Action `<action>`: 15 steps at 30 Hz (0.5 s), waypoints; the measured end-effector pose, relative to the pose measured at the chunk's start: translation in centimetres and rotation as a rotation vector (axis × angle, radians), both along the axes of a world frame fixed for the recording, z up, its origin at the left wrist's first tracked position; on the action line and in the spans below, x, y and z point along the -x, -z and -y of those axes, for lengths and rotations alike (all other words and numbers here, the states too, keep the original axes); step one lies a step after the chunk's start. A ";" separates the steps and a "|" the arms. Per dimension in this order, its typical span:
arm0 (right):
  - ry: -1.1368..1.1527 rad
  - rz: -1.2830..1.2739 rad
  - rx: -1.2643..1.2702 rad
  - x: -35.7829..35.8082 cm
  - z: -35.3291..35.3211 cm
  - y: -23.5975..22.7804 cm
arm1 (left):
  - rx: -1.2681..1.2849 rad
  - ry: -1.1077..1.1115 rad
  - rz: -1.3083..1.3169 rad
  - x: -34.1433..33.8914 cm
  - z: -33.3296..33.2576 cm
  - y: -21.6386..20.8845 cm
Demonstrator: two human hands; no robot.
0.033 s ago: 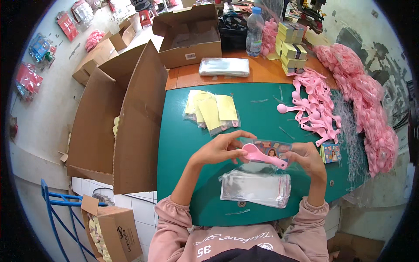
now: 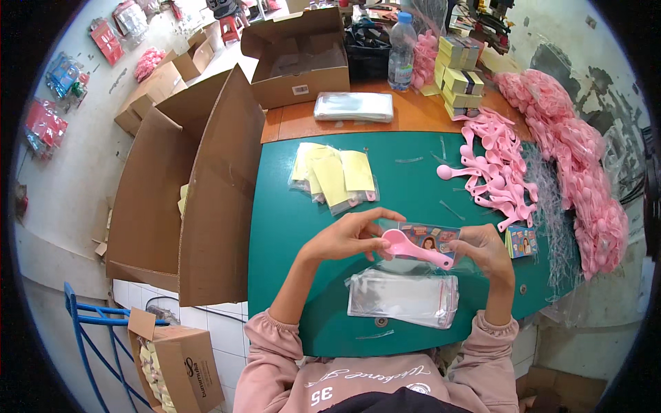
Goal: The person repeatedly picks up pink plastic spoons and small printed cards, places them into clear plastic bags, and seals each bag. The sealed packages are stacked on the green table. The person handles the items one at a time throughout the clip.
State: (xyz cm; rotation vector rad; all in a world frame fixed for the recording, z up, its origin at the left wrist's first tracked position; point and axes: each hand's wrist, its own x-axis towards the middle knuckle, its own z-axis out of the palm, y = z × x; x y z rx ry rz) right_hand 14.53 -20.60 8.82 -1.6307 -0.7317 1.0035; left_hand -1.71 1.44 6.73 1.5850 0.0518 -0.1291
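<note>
Over the near middle of the table I hold a clear plastic bag (image 2: 451, 228) with a printed picture card (image 2: 431, 236) in it. A pink measuring spoon (image 2: 416, 252) lies across the card's front, bowl to the left; whether it is inside the bag I cannot tell. My left hand (image 2: 352, 234) pinches the spoon's bowl end together with the bag. My right hand (image 2: 487, 251) is closed on the bag's right end, thumb in front. Just below them rests a stack of clear bags (image 2: 399, 297). Right of my right hand stands a small pile of picture cards (image 2: 523, 242).
Filled packs with yellow backs (image 2: 330, 175) lie at the left of the green table (image 2: 289, 275). Loose pink spoons (image 2: 492, 165) heap at the right, beside bagged spoons (image 2: 571, 158). A large open carton (image 2: 220, 179) stands left; a water bottle (image 2: 401, 51) stands behind.
The spoon and card have shifted very slightly in my hands. Nothing else has visibly moved.
</note>
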 end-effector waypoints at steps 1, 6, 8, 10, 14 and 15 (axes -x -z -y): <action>0.019 0.069 -0.054 0.5 -0.3 -0.5 | 0.019 0.015 -0.017 0.0 0.1 0.0; 0.126 0.359 -0.044 0.1 -1.7 0.8 | -0.283 -0.383 0.092 0.0 2.1 3.0; 0.184 0.611 0.040 0.6 -2.6 1.0 | -0.378 -0.470 0.064 0.2 3.1 4.4; 0.131 0.780 -0.188 1.7 -3.8 1.0 | 0.483 -0.363 -0.057 0.6 4.1 5.1; -0.335 0.774 -0.094 3.3 -3.6 1.0 | 0.568 -0.341 -0.235 1.0 4.7 4.0; -0.347 0.740 -0.071 3.5 -3.5 1.6 | 0.537 -0.349 -0.232 1.1 4.6 4.1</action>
